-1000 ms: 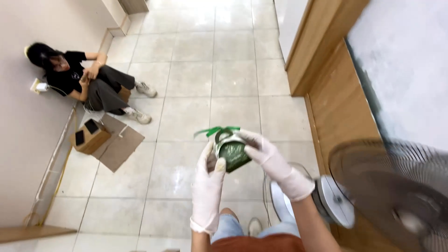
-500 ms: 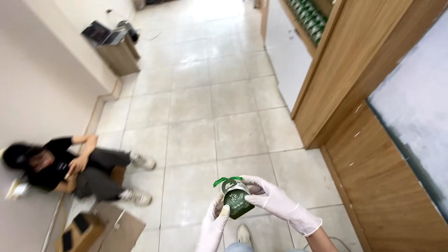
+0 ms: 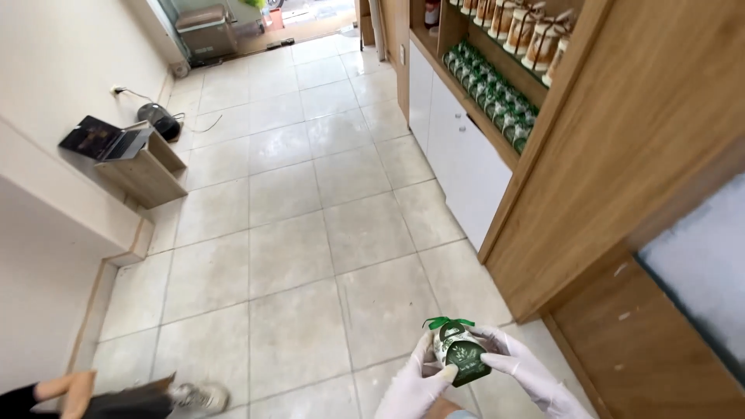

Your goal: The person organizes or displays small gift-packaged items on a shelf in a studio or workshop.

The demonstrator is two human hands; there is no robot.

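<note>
A small green gift box (image 3: pixel 463 354) with a green ribbon bow is held at 6 o'clock, above the tiled floor (image 3: pixel 310 233). It is clasped between the gloved left hand (image 3: pixel 417 386) and right hand (image 3: pixel 518 365), fingers curled around it. Similar boxes are seen on the wooden shelf (image 3: pixel 497 93) at 1 o'clock.

Open pale tiled floor (image 3: pixel 295 225) ahead and left of gloved hands, wide clear lane. Blocked right by tall wooden shelf unit (image 3: pixel 621 147) with white cabinet doors (image 3: pixel 466 167). Low wooden side table (image 3: pixel 143 174) against left wall. Seated person's shoe (image 3: pixel 198 397) at lower left.
</note>
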